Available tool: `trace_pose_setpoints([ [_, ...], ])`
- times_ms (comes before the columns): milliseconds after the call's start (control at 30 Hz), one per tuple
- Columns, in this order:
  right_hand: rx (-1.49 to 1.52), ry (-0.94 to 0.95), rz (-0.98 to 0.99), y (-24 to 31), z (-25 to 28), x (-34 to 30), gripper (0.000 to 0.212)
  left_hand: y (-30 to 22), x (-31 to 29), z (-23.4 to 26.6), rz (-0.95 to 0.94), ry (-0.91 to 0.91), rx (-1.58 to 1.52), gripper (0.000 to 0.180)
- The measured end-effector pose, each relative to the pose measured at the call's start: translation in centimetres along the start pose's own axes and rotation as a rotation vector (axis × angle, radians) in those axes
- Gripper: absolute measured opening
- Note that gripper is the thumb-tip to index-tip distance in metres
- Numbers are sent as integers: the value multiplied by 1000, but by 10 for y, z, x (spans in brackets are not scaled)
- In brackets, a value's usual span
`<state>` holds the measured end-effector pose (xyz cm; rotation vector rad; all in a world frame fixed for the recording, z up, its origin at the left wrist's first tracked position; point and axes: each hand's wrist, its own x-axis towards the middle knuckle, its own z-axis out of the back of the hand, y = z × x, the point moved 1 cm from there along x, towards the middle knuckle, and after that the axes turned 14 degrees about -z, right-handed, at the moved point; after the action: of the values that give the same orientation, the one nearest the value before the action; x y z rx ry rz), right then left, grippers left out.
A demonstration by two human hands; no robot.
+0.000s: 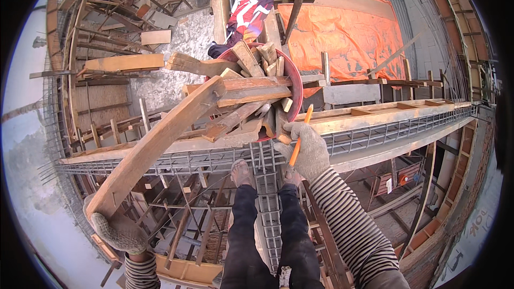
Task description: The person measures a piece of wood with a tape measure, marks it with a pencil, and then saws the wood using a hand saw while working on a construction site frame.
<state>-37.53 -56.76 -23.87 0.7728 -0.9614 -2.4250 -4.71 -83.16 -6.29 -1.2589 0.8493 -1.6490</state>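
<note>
A long wooden board (155, 147) slants up from the lower left, its far end resting over wood pieces in a red tub (297, 81). My left hand (120, 233), in a grey knit glove, is closed around the board's near end. My gloved right hand (309, 152) is at the tub's near right rim, with an orange pencil (295, 150) held upright between its fingers. Its fingertips are beside a short wood offcut (284, 138); I cannot tell whether they touch it. Several wood offcuts (254, 96) stick out of the tub at different angles.
Below me a rebar cage (269, 198) runs between my feet (241, 173) and meets a crossing beam with timber formwork (369, 120). Open gaps with props lie on both sides. Beyond are a dark patterned cloth (251, 8) and an orange tarp (337, 32).
</note>
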Motion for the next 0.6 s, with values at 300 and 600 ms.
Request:
trace_pose_setpoints([
  [300,-29,5,61,54,11,74,34,50,-59,152,-25,-15,169,56],
  [600,-463,474,295,158,-90,170,53,36,-132,231,382,-324,101,54],
])
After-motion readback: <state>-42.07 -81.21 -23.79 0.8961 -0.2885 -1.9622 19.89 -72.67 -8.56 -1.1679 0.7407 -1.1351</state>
